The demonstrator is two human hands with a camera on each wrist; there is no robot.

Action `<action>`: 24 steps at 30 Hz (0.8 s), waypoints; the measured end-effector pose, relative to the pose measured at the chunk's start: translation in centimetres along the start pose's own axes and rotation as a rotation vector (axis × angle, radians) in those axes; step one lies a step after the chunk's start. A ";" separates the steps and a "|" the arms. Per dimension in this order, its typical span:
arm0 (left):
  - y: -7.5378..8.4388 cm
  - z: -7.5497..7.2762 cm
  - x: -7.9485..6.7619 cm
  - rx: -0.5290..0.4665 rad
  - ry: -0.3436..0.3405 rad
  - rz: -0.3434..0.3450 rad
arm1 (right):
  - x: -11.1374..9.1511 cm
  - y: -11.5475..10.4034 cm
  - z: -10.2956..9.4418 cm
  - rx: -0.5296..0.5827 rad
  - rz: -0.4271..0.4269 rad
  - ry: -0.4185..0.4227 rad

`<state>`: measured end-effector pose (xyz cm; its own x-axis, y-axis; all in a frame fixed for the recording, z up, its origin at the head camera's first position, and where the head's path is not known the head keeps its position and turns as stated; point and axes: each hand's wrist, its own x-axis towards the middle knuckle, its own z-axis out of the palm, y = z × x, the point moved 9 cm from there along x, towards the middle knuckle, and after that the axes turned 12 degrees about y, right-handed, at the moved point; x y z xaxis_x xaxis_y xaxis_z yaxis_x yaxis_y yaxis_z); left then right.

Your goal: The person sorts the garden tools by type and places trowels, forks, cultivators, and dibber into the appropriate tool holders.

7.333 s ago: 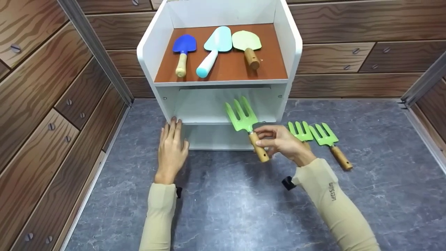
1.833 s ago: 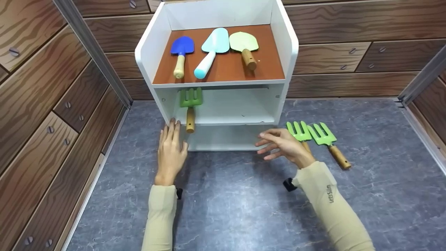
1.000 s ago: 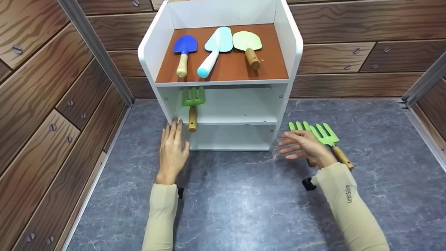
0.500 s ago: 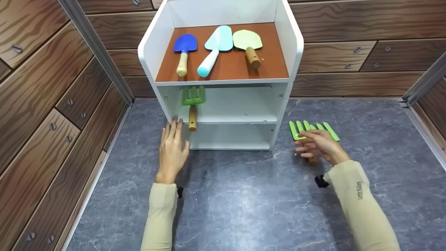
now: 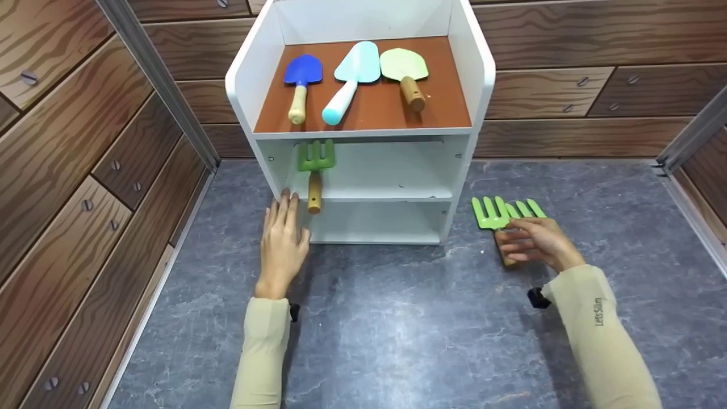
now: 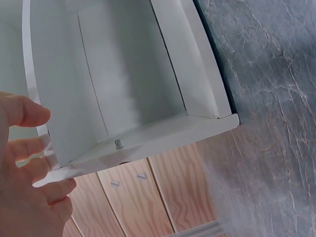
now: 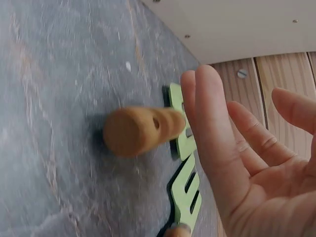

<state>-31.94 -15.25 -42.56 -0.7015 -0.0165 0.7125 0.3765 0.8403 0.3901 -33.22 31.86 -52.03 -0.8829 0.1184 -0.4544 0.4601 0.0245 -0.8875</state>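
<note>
My left hand rests its fingers on the left front edge of a white shelf unit; in the left wrist view the thumb lies on the near side of a board. Held over the floor at the right, my right hand has relaxed fingers and nothing in them. Just beside them lies a green hand fork with a wooden handle. A second green hand fork is partly covered by that hand. Another hand fork lies on the middle shelf, its handle jutting past the front edge.
On the brown top shelf lie a blue trowel, a turquoise trowel and a pale green trowel. Wood-patterned walls enclose the grey marbled floor behind and at the sides.
A hand fork once in my right hand now lies on the middle shelf, released. That hand has since moved right to the forks on the floor. My left hand has stayed put.
</note>
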 end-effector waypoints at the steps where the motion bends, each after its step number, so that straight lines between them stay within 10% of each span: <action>1: 0.0 0.0 0.0 -0.001 -0.002 -0.001 | 0.0 0.1 -0.2 0.001 0.005 0.003; 24: 0.1 0.0 0.1 -0.004 0.005 -0.001 | 1.3 1.0 -2.2 -0.240 0.021 0.111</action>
<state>-31.98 -15.21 -42.44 -0.6988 -0.0200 0.7150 0.3782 0.8381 0.3931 -33.65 34.17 -53.36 -0.8632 0.2288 -0.4500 0.4992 0.2540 -0.8284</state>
